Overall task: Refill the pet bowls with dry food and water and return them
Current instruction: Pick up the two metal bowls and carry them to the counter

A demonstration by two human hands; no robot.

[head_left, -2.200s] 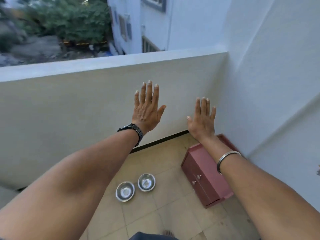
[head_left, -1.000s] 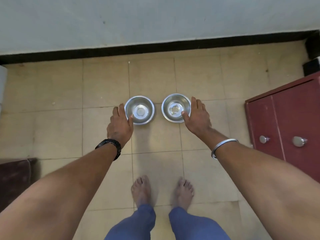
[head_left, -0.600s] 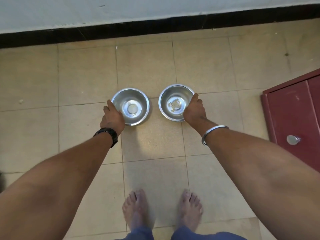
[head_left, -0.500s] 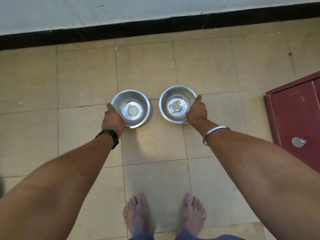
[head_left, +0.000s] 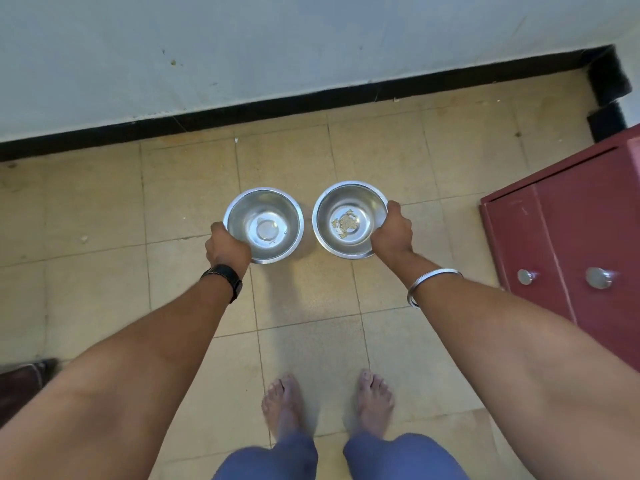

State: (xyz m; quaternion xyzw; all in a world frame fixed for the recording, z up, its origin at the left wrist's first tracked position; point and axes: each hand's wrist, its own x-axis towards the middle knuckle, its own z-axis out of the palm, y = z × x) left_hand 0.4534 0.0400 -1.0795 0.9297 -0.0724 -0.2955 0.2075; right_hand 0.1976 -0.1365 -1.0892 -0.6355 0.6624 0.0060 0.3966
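Note:
Two round steel bowls are side by side over the beige tiled floor. The left bowl (head_left: 268, 223) is bare inside; my left hand (head_left: 227, 247) grips its near-left rim. The right bowl (head_left: 348, 216) has a patch of dried food residue in its bottom; my right hand (head_left: 393, 232) grips its right rim. Both bowls look lifted a little off the tiles, each with a faint shadow below it. My left wrist carries a black watch, my right wrist a metal bangle.
A white wall (head_left: 242, 46) with a black skirting runs across the far side. A dark red cabinet (head_left: 571, 244) with two metal knobs stands at the right. A dark brown object (head_left: 20, 379) pokes in at the left edge. My bare feet (head_left: 325, 400) stand on the tiles below the bowls.
My hands came down from in front of the parapet wall to the two bowls and closed on their rims. The bowls now appear raised slightly toward me.

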